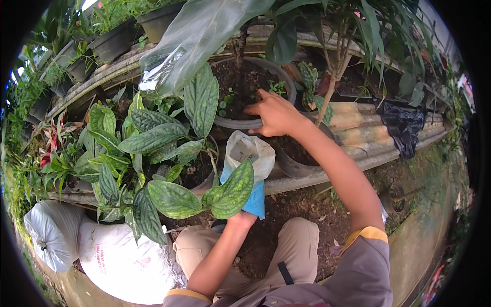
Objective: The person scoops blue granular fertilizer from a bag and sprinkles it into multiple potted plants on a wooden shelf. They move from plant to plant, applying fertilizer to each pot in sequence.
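Observation:
My left hand grips the lower part of a plastic bag, white at its open mouth and blue below. A large green leaf partly covers the bag and that hand. Just beyond the bag stands a round grey plant pot with dark soil, a thick stem and small seedlings. Over its near right rim reaches my right hand, fingers apart and fingertips at the soil. I see nothing held in it; whether the fingertips press into the soil is unclear.
Leafy potted plants crowd the left. A second pot sits under my right forearm. Corrugated sheeting with a black plastic bag lies to the right. White sacks rest at lower left. A broad leaf overhangs the pot.

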Tool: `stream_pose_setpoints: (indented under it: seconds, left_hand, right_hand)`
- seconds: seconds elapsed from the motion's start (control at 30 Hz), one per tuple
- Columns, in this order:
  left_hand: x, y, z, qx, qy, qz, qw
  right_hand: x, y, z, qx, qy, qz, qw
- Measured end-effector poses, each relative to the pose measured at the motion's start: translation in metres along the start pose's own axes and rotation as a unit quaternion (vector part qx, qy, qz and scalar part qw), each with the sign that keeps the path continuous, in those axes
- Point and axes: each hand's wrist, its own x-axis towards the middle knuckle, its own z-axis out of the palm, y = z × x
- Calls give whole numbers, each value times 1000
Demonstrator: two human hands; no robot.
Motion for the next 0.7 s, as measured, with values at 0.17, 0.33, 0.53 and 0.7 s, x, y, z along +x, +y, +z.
stream_pose_setpoints:
  seconds: [0.17, 0.33, 0.53, 0.7]
  left_hand:
    - [-5, -4, 9, -2, 22, -2, 1000]
    - [-3, -5, 8, -10, 19, -20, 1000]
    - [2, -8, 9, 1, 9, -20, 1000]
    - [0, -6, 13, -9, 17, -15, 1000]
  right_hand:
    - [-2, 2, 8, -19, 82, -14, 996]
    - [7, -2, -2, 19, -30, 5, 999]
    - [2, -4, 0, 21, 1, 18, 1000]
    - [-1, -8, 0, 30, 25, 53, 998]
